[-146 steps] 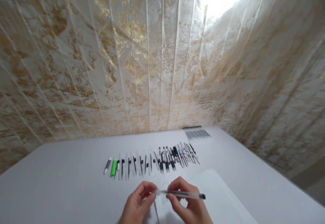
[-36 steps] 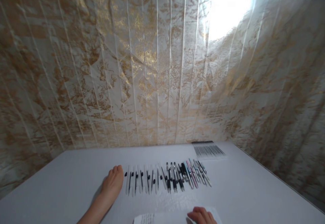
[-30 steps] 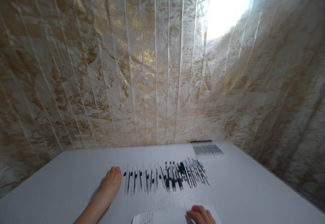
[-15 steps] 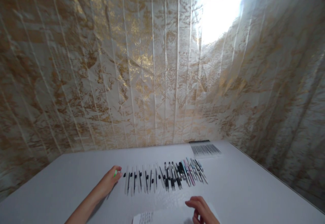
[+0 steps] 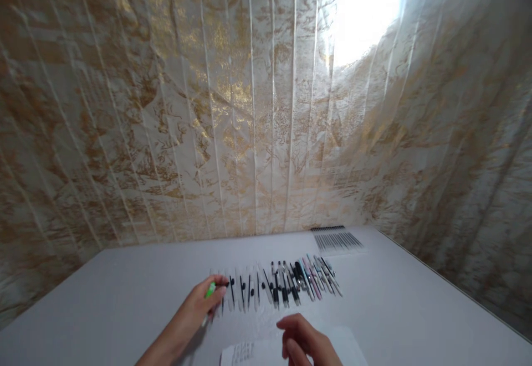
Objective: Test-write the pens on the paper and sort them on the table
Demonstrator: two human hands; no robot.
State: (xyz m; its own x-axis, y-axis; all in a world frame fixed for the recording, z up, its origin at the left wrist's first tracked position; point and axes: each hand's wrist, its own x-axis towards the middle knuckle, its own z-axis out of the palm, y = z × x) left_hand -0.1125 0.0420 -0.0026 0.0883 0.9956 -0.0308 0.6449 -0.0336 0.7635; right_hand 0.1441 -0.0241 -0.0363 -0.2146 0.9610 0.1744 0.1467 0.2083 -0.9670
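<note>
My left hand [image 5: 203, 298] is closed around a green pen [image 5: 210, 289], whose pale lower end sticks out below the fingers. Its fingertips reach the left end of a row of disassembled pens, covering part of them. In that row lie clear pen barrels [image 5: 255, 294], thin black refills [image 5: 233, 293] and small black caps [image 5: 243, 286]. My right hand [image 5: 305, 339] hovers over a white paper [image 5: 266, 352] near the front edge, fingers loosely bent and apart, with nothing visible in them.
Right of the row lie black-gripped pens [image 5: 285, 294] and several pastel and white pens [image 5: 318, 285], close together. Farther back is a clear pack of dark thin sticks [image 5: 337, 240]. A gold-patterned curtain [image 5: 233, 133] hangs behind the white table [image 5: 394, 294].
My left hand has moved right with the green pen, onto the left end of the row. My right hand has shifted left over the paper. The view has shifted slightly.
</note>
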